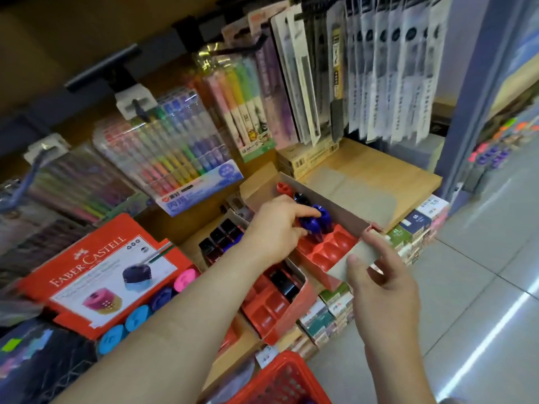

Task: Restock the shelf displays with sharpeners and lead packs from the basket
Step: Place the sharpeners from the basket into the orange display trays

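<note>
**A:** Where are we holding the sharpeners?

**B:** Our left hand (277, 228) is curling round a cluster of blue sharpeners (316, 221), with the index finger lying across the top. We are holding them inside the open display box (350, 217), about halfway along it and just above its red tray (326, 252). We cannot tell whether they are touching the tray.

**A:** And what are we doing with the other hand?

**B:** Our right hand (382, 275) is pinching the grey front flap (361, 249) of that display box between thumb and fingers.

**A:** What else are we seeing in the box?

**B:** A red sharpener (282, 188) and a black sharpener (302, 198) are sitting at its far end.

**A:** And around it?

**B:** A second box (294, 313) is standing just beside it on the near left, with black sharpeners (284, 282) in it. The Faber-Castell carton (102, 272) is lying farther left. The red basket (280, 380) is sitting below the display box, nearest us. The wooden shelf board (388, 170) is running along its right side.
</note>
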Action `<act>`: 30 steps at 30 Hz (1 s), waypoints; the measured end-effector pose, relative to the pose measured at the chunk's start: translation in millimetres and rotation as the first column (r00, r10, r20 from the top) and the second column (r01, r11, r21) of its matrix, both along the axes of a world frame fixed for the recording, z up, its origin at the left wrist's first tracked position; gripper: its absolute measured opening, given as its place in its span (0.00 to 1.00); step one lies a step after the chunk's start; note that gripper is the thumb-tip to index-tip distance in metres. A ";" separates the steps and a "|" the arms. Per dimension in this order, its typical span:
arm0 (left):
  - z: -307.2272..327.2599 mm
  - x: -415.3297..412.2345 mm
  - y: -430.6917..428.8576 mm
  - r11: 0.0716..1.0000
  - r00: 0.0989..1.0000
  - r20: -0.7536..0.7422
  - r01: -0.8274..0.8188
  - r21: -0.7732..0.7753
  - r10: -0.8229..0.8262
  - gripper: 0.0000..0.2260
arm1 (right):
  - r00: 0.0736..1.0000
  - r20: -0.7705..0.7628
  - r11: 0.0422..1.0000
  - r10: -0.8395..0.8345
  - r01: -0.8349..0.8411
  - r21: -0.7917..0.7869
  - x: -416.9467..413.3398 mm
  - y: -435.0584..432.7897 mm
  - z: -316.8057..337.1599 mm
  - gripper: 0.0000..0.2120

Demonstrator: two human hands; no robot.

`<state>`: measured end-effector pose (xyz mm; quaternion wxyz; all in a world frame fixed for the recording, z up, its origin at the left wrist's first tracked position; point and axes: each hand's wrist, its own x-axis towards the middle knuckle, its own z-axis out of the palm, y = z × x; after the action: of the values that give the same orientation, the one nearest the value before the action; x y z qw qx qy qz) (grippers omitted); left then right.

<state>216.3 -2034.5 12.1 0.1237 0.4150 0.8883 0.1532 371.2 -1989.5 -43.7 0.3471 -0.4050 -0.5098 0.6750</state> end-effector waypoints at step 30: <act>-38.9 171.8 -242.7 0.793 0.813 0.339 -0.561 0.238 0.474 0.21 | 0.635 0.367 0.522 0.680 -0.771 0.366 36.2 -82.9 14.4 0.11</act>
<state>388.0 -2277.2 -26.9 0.1223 0.1443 0.9056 0.3796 407.4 -2072.4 -29.2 0.0765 -0.1104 -0.8140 0.5652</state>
